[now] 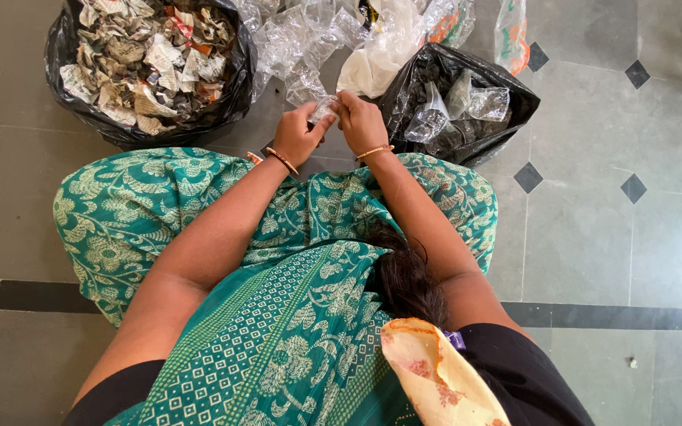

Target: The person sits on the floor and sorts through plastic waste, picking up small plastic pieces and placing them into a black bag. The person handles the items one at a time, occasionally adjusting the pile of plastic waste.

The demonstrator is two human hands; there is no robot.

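Over glossy grey floor tiles (593,237), left hand (297,136) and right hand (362,122) pinch one crinkly clear plastic scrap (324,109) in a shared grip.

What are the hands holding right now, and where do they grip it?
Both hands, left hand and right hand, pinch a small clear plastic piece by its opposite ends.

Left of the hands (329,126), a black bag of crumpled paper (148,67) blocks the way; right, another black bag (459,102); ahead, clear plastic scraps (301,39). Bare floor (617,237) lies open far right.
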